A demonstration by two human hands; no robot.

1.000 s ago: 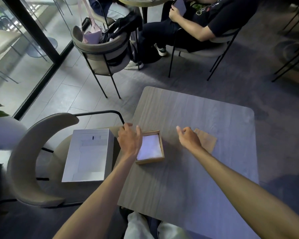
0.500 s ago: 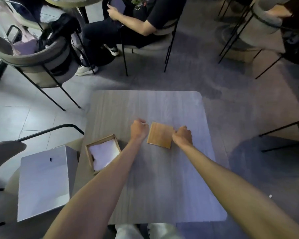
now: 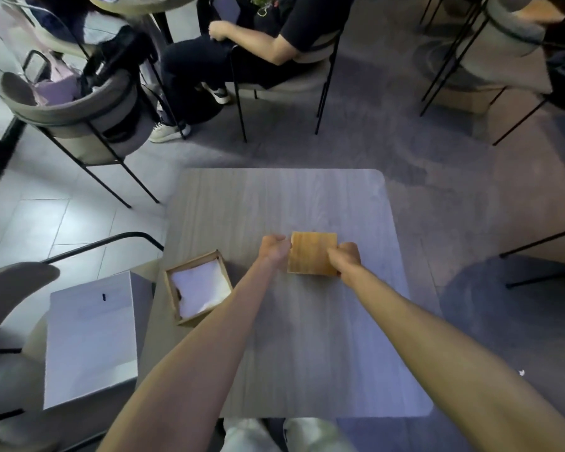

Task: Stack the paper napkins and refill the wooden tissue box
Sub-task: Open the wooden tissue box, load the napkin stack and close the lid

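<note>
A flat square wooden lid (image 3: 311, 252) is held near the middle of the grey table (image 3: 274, 370). My left hand (image 3: 274, 249) grips its left edge and my right hand (image 3: 345, 258) grips its right edge, fingers curled round it. The open wooden tissue box (image 3: 172, 293) stands at the table's left edge, filled with white paper napkins (image 3: 199, 288). I cannot tell whether the lid touches the table.
A white cardboard box (image 3: 88, 337) sits on the chair seat to my left. Two grey chairs (image 3: 79, 125) and a seated person (image 3: 242, 50) are beyond the table's far edge. More chairs stand at the right.
My hands left the tissue box and took hold of the wooden lid on both sides. The lid has since turned squarer between them. My view swung right.
</note>
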